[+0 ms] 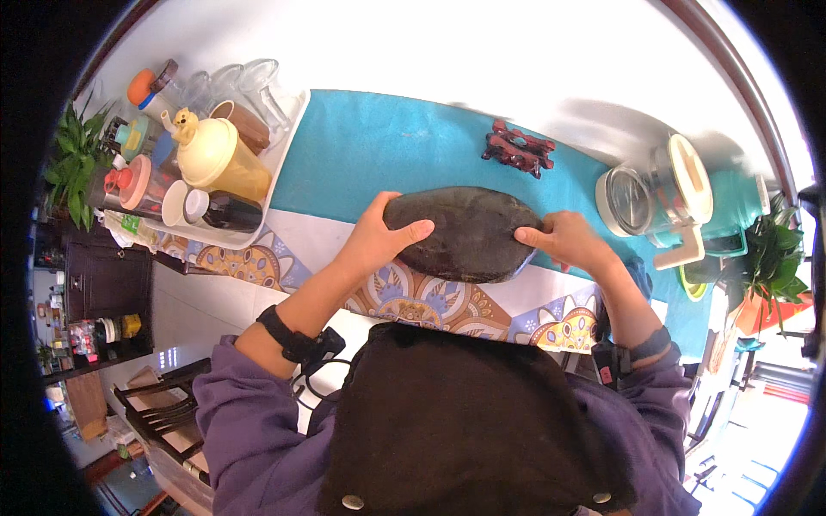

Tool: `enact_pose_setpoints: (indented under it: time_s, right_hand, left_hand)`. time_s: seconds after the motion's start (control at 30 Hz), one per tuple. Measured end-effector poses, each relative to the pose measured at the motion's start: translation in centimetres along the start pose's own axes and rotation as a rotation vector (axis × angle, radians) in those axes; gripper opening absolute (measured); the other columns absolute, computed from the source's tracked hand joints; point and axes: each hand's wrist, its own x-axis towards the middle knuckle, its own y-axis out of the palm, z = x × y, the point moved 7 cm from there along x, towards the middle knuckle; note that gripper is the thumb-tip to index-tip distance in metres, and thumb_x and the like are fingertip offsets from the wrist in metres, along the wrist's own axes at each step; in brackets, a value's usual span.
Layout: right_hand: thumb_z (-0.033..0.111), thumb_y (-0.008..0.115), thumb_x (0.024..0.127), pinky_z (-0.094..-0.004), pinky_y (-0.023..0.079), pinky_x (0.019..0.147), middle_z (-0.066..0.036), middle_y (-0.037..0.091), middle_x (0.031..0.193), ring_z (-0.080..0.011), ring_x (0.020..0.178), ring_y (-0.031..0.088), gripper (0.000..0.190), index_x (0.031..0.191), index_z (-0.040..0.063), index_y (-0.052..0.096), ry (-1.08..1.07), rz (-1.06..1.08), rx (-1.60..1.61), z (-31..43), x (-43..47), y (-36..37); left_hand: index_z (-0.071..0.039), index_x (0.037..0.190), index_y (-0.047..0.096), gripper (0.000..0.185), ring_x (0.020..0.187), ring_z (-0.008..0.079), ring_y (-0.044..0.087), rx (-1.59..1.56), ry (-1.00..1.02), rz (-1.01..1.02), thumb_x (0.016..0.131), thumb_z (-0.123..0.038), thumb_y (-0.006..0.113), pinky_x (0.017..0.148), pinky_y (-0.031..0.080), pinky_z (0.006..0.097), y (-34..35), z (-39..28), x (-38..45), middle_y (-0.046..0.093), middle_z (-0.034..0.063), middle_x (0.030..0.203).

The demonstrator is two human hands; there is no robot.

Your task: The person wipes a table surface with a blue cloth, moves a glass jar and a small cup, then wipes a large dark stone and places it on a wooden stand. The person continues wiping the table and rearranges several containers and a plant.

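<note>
A large, dark, flattened oval stone [461, 235] is held between both hands, above the near part of the table. My left hand [384, 235] grips its left end, with the thumb on the upper face and the fingers hidden behind the edge. At the right end, my right hand [561, 240] has its thumb against the face; its other fingers are mostly hidden. Beyond the stone, a carved reddish-brown wooden stand [518, 149] rests on the teal table mat [361, 145].
A white tray [279, 174] at the left holds cups, bottles and glasses. To the right stand a glass jar [624, 201], a clear pitcher with a cream lid [689, 180] and a teal jug [732, 203]. A patterned cloth [413, 300] lies along the near edge; a white wall rises behind.
</note>
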Motion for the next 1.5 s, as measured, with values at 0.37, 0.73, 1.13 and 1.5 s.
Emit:
enact_pose_setpoints:
  time_s: [0.37, 0.73, 1.13, 1.5]
  right_hand:
    - [-0.002, 0.07, 0.075, -0.0368, 0.049, 0.09, -0.012, 0.052, 0.12, -0.0275, 0.111, 0.053, 0.03, 0.095, 0.006, 0.05, -0.739, -0.71, 0.084, 3.8, 4.6, -6.7]
    - [-0.006, 0.066, 0.082, -0.0384, 0.045, 0.098, -0.009, 0.044, 0.133, -0.0216, 0.119, 0.05, 0.046, 0.122, 0.009, 0.049, -1.026, -0.377, 1.049, 4.6, -1.9, -6.2]
    - [0.019, 0.069, 0.085, -0.0515, 0.048, 0.096, -0.024, 0.041, 0.14, -0.0441, 0.132, 0.036, 0.044, 0.12, -0.001, 0.052, -0.952, 0.123, 1.663, 4.6, -2.7, -3.8]
    - [0.011, 0.054, 0.094, -0.0509, 0.042, 0.105, -0.022, 0.038, 0.141, -0.0385, 0.134, 0.033, 0.027, 0.116, -0.006, 0.053, -0.784, 0.322, 2.147, 2.1, 0.8, -1.6]
  left_hand:
    - [0.002, 0.123, 0.047, 0.076, 0.09, 0.0203, 0.062, 0.019, 0.041, -0.018, 0.073, -0.044, 0.08, 0.072, 0.053, 0.0329, 0.0, -0.1, -0.1, 0.062, 0.0143, 0.104]
    - [0.002, 0.125, 0.045, 0.079, 0.095, 0.0224, 0.061, 0.062, 0.048, -0.027, 0.073, -0.047, 0.079, 0.079, 0.052, 0.0341, -0.2, 0.3, 0.0, 0.061, 0.0159, 0.107]
    - [0.002, 0.123, 0.048, 0.075, 0.1, 0.0197, 0.058, -0.061, 0.069, -0.035, 0.073, -0.043, 0.08, 0.087, 0.047, 0.0336, 0.1, 0.2, -0.1, 0.061, 0.0136, 0.108]
    - [0.002, 0.122, 0.049, 0.066, 0.099, 0.0182, 0.058, -0.075, 0.047, -0.041, 0.076, -0.035, 0.079, 0.088, 0.047, 0.0322, 0.4, -0.4, -0.5, 0.061, 0.012, 0.108]
